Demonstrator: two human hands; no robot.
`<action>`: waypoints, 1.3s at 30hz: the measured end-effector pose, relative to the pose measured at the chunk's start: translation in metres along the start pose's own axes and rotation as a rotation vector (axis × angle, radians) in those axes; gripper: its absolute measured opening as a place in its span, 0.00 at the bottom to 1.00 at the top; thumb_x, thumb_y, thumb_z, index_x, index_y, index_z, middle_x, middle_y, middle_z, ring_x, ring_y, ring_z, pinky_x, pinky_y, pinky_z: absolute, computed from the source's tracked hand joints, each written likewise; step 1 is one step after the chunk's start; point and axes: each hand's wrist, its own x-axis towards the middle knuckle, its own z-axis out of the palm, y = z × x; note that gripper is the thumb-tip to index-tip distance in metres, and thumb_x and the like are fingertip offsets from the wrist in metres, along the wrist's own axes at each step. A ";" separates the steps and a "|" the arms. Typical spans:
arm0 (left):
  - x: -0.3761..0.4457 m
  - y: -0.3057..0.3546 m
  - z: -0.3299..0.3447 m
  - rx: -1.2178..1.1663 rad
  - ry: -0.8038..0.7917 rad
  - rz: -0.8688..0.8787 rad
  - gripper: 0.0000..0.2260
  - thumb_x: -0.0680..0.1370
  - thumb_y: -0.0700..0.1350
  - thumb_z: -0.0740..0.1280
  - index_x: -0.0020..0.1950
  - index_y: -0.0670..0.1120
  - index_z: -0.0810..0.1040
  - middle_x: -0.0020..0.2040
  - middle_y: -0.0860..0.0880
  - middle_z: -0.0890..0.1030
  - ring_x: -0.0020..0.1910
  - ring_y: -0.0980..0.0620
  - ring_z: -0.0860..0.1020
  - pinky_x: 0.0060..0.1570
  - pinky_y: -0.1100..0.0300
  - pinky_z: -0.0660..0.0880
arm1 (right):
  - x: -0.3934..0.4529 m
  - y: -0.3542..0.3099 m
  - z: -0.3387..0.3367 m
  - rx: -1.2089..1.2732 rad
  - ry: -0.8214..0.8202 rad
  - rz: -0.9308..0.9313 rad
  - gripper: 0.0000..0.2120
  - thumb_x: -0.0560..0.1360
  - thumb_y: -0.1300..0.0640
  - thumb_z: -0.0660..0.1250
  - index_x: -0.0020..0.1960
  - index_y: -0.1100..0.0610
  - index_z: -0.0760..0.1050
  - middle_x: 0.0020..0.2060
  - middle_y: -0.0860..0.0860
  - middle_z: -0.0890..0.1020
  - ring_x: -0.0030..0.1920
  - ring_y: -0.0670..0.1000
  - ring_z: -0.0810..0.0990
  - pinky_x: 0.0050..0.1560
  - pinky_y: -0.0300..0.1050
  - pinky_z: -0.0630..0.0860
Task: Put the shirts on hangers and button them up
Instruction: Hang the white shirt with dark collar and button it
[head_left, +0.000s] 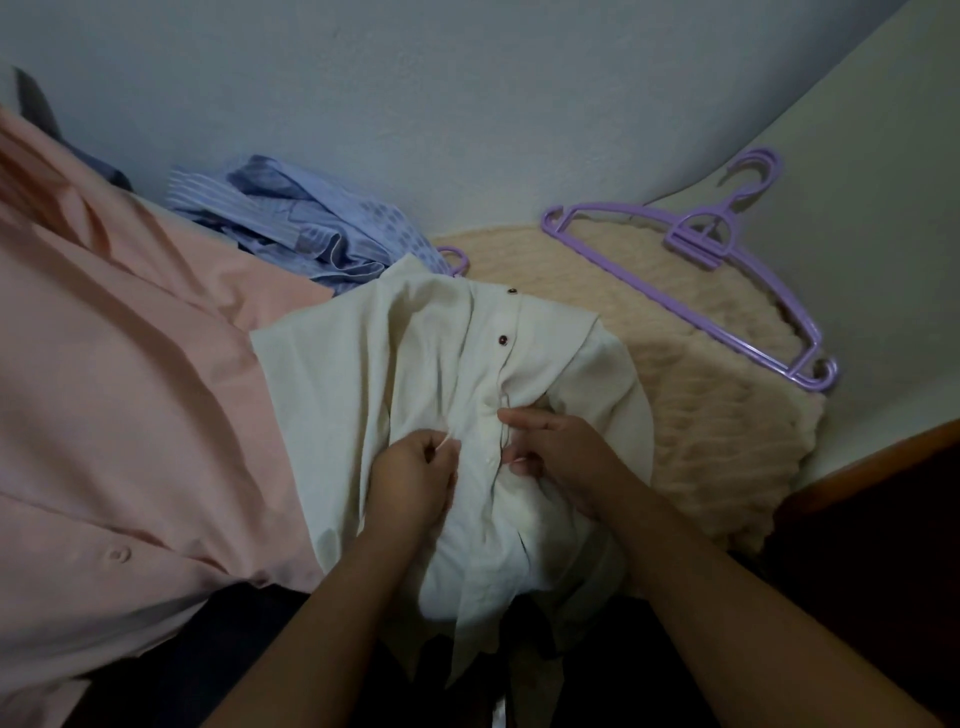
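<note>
cream shirt (415, 364) lies front-up, its collar end on a fuzzy mat (717, 415) and its tail in the person's lap, on a hanger whose purple hook (453, 258) pokes out past the collar, well ahead of the fingers. two dark buttons sit on the placket: top button (512, 291) at the collar, second button (503, 340) just ahead of the fingers. both look done up, though it is hard to be sure.

left hand (413, 480): fingers curled, pinching a fold of the shirt's left front edge. right hand (558, 457): fingers (511, 415) curled on the placket edge, pinching cloth. the two hands are close together with only the placket strip between them. the button being worked is hidden under the fingers.

handling judgement: thin woven cloth, light, limp, creases easily, will not hold shape. it bunches where pulled. best hold is on the stiffer placket edges, right beside each buttonhole, one hand per side. buttons are small and smooth and likely to slip, so pinch them by the rim.

pink shirt (130, 389) lies left of the left hand, overlapped by the cream one. blue shirts (291, 228) are heaped ahead and left. spare hanger (701, 249) lies ahead and right of the right hand, partly on the mat.
</note>
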 end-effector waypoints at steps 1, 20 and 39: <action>0.003 0.000 0.000 -0.075 0.031 -0.012 0.10 0.79 0.45 0.66 0.39 0.44 0.79 0.26 0.48 0.78 0.22 0.56 0.74 0.27 0.63 0.73 | 0.001 -0.004 0.000 0.052 0.003 0.005 0.16 0.74 0.72 0.61 0.57 0.61 0.78 0.40 0.55 0.81 0.42 0.50 0.78 0.47 0.40 0.77; 0.007 0.023 -0.022 -0.174 0.024 0.252 0.14 0.75 0.38 0.68 0.58 0.50 0.72 0.43 0.53 0.80 0.41 0.59 0.79 0.45 0.68 0.74 | 0.003 -0.020 -0.001 -0.479 0.212 -0.494 0.18 0.73 0.70 0.64 0.62 0.60 0.76 0.58 0.50 0.75 0.56 0.50 0.77 0.59 0.27 0.67; -0.043 0.021 -0.004 -0.104 -0.220 0.099 0.19 0.73 0.43 0.72 0.62 0.51 0.72 0.47 0.49 0.80 0.39 0.54 0.78 0.42 0.62 0.76 | -0.053 0.009 0.000 -0.377 0.156 -0.252 0.09 0.77 0.61 0.65 0.56 0.56 0.79 0.41 0.48 0.82 0.36 0.40 0.80 0.38 0.28 0.73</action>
